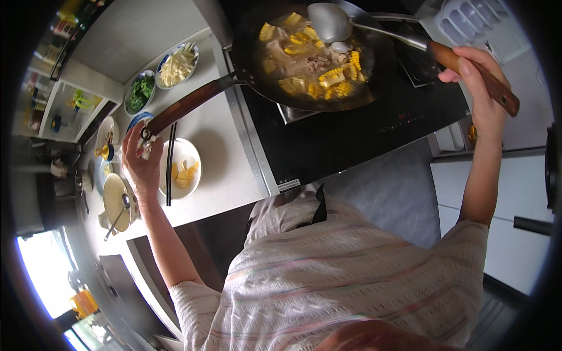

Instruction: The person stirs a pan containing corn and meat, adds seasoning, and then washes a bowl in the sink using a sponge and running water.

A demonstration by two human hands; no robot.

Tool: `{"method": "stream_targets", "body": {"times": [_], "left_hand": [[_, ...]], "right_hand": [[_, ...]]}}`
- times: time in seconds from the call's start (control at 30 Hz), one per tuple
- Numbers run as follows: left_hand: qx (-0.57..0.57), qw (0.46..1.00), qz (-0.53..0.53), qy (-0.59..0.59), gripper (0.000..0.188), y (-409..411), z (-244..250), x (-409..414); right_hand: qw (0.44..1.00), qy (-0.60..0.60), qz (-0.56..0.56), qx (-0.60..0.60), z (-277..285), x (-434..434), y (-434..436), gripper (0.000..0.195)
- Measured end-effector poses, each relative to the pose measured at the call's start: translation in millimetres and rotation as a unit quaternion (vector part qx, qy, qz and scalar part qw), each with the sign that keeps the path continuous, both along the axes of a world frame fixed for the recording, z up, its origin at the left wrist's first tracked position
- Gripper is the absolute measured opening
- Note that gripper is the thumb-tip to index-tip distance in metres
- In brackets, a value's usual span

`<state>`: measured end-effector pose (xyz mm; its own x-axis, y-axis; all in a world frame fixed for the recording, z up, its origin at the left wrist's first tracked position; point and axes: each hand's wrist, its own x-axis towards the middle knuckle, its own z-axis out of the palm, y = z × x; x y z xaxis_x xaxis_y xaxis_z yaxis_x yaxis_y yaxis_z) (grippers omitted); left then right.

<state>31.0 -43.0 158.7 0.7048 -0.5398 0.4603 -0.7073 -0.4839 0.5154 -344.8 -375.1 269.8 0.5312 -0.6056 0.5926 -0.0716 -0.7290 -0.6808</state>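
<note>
At the top of the view a dark wok [382, 57] stands on the black cooktop [316, 149]. In its broth lie corn pieces [331, 77] and chunks of meat [317, 62]. My left hand [142, 162] is at the end of the wok's wooden handle [189, 103], by its metal ring; whether the fingers grip it is not clear. My right hand [478, 83] is closed around the wooden handle of a metal ladle [330, 23]. The ladle's head is over the wok's far side, its rounded back facing up.
Left on the counter [219, 175] are a white bowl [197, 175] of pale yellow slices with black chopsticks [169, 175] across it, a bowl of leafy greens [140, 93], a bowl of whitish strips [178, 66] and a cream pot [115, 202] holding a spoon [118, 219]. A dish rack [472, 19] stands far right.
</note>
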Motion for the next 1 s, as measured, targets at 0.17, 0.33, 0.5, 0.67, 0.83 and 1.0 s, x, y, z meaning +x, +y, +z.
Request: {"method": "stream_targets", "body": {"times": [0.17,0.33,0.5,0.67,0.83,1.0], "left_hand": [[-0.001,0.999,0.041,0.002,0.04,32,0,-1],[0.004,0.997,0.077,0.008,0.037,79,-1,0],[-0.015,0.995,0.096,0.013,0.035,117,-8,28],[-0.077,0.969,0.229,0.056,0.031,233,-35,74],[-0.074,0.943,0.323,0.036,0.023,337,-55,112],[0.159,0.934,0.314,-0.066,0.029,375,-55,145]], "right_hand": [[0.995,-0.062,0.049,0.062,-6,11,-11,0.022],[0.974,-0.13,0.087,0.164,-38,93,-14,0.024],[0.985,-0.003,-0.012,0.17,-48,85,-41,0.032],[0.998,0.058,0.01,0.019,-42,55,-38,0.034],[0.971,0.157,-0.137,-0.118,-2,91,94,0.03],[0.971,0.207,-0.097,-0.075,-18,153,204,0.029]]}}
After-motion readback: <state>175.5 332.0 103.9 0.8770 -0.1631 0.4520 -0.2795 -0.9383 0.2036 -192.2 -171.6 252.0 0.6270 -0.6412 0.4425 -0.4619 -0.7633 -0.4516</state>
